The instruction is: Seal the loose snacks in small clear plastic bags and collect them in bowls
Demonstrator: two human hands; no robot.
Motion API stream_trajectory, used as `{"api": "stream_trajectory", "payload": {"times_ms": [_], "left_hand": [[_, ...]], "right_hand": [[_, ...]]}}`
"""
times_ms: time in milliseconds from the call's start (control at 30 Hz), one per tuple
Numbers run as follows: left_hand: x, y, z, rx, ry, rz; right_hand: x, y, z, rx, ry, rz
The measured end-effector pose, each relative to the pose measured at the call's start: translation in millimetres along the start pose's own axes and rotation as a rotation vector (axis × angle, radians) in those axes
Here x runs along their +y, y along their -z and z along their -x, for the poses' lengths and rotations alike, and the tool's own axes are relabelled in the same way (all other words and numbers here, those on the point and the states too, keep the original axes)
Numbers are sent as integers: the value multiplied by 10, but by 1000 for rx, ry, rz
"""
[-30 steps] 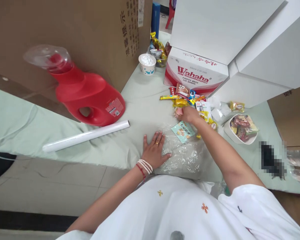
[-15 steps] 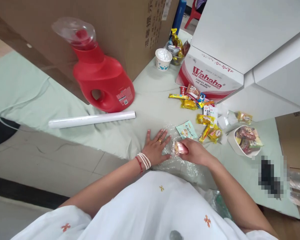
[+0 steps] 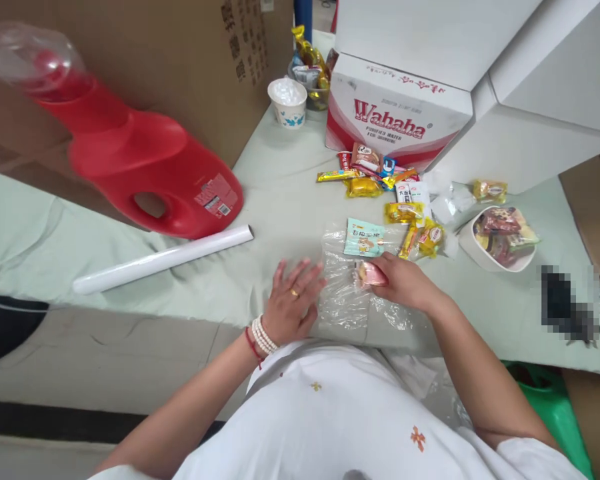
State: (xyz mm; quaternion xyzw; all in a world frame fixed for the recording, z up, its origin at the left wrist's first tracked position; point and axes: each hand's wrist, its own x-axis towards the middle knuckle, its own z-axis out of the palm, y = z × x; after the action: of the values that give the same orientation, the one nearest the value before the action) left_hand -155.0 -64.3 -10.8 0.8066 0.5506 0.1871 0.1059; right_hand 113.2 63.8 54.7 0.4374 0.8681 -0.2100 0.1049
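Observation:
My right hand (image 3: pixel 403 283) is closed around a small pink wrapped snack (image 3: pixel 370 274) and rests it on a sheet of clear plastic film (image 3: pixel 347 293) spread on the pale green table cover (image 3: pixel 280 200). My left hand (image 3: pixel 293 303) lies flat with fingers spread at the film's left edge, a ring on one finger and bead bracelets at the wrist. A light blue snack packet (image 3: pixel 363 237) lies on the far end of the film. Beyond it sits a loose pile of wrapped snacks (image 3: pixel 380 180).
A red detergent jug (image 3: pixel 130 167) and a white roll (image 3: pixel 163 259) lie to the left. A white bowl of snacks (image 3: pixel 500 239) is at right, a Wahaha carton (image 3: pixel 395 123) and paper cup (image 3: pixel 287 102) behind. Large cardboard and white boxes stand at the back.
My right hand drew back from the snack pile with the pink snack and set it on the film. My left hand stayed flat on the film's left edge.

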Motion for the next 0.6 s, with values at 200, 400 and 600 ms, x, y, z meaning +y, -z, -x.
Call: {"api": "stream_trajectory", "payload": {"times_ms": [200, 400, 600], "left_hand": [[-6, -105, 8, -198, -256, 93], [-118, -165, 119, 6, -178, 213], [-218, 16, -97, 36, 7, 318]], "right_hand": [[93, -97, 37, 28, 42, -96], [181, -532, 849, 201, 140, -236], [281, -602, 988, 351, -48, -297]]}}
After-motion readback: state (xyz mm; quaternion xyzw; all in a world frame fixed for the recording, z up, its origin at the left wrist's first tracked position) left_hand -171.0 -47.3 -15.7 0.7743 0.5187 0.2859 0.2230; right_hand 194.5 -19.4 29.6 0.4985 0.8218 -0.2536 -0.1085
